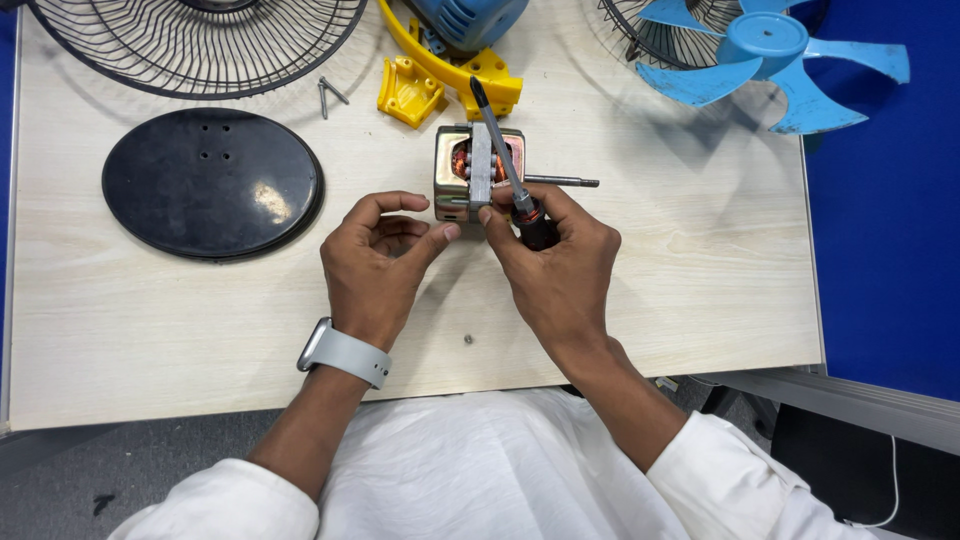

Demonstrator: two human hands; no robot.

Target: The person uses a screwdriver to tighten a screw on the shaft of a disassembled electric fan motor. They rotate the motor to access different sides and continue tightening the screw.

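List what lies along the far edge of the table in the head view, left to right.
Wire fan guard → two screws → small yellow bracket → blue motor housing → blue fan blade.

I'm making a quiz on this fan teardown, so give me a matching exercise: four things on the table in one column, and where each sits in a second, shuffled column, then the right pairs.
Things:
1. black oval base plate
2. blue fan blade
3. motor block with copper windings
4. yellow plastic bracket

Places:
A. far right corner of the table
B. between the left hand and the right hand, at their fingertips
C. left part of the table, beside the left hand
D. just beyond the motor, near two loose screws

Pairs: 1-C, 2-A, 3-B, 4-D
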